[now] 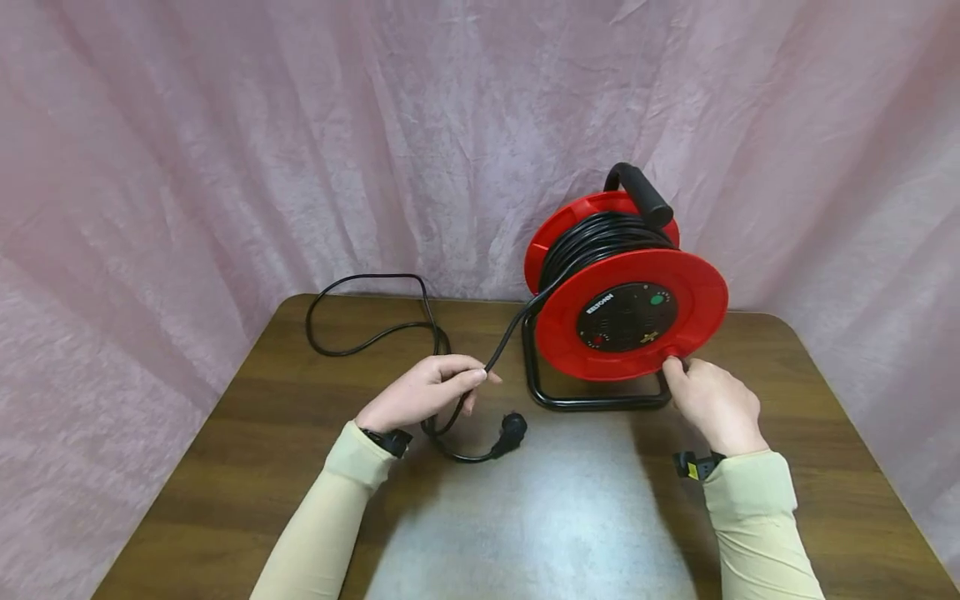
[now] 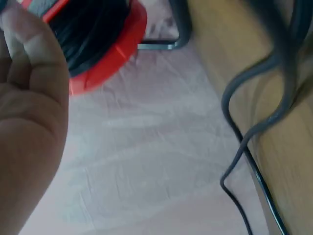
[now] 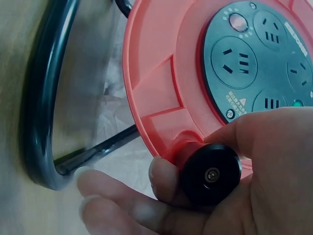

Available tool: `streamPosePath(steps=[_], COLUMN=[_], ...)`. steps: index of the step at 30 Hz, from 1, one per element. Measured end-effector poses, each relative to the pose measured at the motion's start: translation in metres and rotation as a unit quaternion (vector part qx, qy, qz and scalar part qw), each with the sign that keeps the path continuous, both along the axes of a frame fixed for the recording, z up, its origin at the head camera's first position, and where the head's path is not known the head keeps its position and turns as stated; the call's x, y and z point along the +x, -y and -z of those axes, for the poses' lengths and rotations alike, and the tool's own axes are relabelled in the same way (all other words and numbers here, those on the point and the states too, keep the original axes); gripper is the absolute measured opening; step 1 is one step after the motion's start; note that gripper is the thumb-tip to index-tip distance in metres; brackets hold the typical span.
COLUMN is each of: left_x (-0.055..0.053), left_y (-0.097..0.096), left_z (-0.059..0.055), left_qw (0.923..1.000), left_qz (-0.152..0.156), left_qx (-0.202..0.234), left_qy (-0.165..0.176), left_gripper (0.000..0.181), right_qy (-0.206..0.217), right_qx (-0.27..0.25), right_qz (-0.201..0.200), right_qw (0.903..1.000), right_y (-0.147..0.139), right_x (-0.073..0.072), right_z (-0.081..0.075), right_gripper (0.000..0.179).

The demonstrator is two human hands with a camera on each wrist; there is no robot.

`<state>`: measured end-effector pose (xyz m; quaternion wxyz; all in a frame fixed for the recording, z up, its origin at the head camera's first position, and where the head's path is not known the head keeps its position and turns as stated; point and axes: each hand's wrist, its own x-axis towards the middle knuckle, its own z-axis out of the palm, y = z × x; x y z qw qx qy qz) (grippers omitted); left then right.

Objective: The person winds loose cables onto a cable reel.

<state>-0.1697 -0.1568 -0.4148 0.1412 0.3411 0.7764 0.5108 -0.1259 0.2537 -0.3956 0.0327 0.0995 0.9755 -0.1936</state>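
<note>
A red cable reel [image 1: 697,292] wound with black cable [image 1: 600,242] stands on its black tube frame at the back right. My right hand [image 1: 716,404] pinches the black crank knob [image 3: 212,174] on the reel's rim between thumb and finger, its other fingers extended below. To the left of the reel, my left hand [image 1: 435,390] pinches the stretch of cable that runs taut down from the drum. Past that hand the loose cable [image 1: 367,275] lies in loops on the table. Its black plug [image 1: 513,432] rests just right of the left hand.
Under everything is a brown wooden table [image 1: 247,467] with a bright glare at its front middle. A pink curtain [image 1: 300,150] hangs right behind its back edge. The reel's black carrying handle [image 1: 645,196] sticks up over the drum.
</note>
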Motion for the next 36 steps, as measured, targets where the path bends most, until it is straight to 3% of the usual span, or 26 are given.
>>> streamPosePath(steps=[8,14,20,36], left_x=[-0.014,-0.019,-0.019,-0.014], left_y=[0.018,0.014,0.008,0.003], left_z=[0.008,0.011,0.011,0.012], left_qw=[0.9996,0.9987,0.9970,0.9958], left_qz=[-0.019,-0.025,-0.016,0.000], left_qx=[0.012,0.034,0.059,0.065], left_qy=[0.019,0.029,0.047,0.063], left_gripper=[0.031,0.032,0.032,0.032], right_qy=[0.017,0.017,0.030,0.020], right_qx=[0.018,0.035,0.043,0.063], right_qz=[-0.020,-0.030,-0.043,-0.050], right_qw=[0.9995,0.9988,0.9977,0.9966], right_y=[0.005,0.007,0.013,0.024], right_x=[0.000,0.001,0.002,0.006], right_z=[0.001,0.001,0.003,0.005], right_gripper=[0.067,0.065,0.062,0.052])
